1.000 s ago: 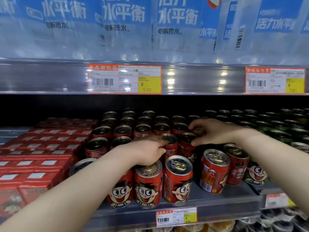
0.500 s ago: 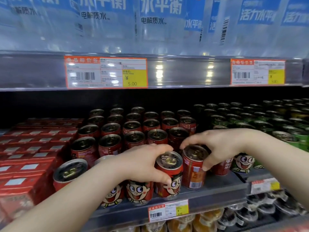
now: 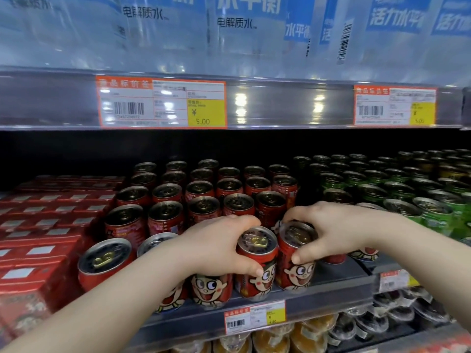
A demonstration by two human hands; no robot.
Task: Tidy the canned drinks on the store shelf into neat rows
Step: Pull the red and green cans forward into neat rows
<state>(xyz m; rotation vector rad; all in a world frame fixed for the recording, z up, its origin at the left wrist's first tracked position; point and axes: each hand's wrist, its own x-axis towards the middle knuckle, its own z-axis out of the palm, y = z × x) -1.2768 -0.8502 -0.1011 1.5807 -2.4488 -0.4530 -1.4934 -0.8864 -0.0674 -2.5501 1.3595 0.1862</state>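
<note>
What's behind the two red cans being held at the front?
Rows of upright red cans run back into the dark shelf. The left hand and right hand cover parts of the nearest ones; the shelf's back is too dark to see.

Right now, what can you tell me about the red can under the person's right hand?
The red can looks like painted metal, with a silvery lid. A cartoon face with big eyes faces outward. It stands about upright near the shelf front. The right hand grips its top from above, thumb on its side. A neighbouring can stands close beside it.
</note>
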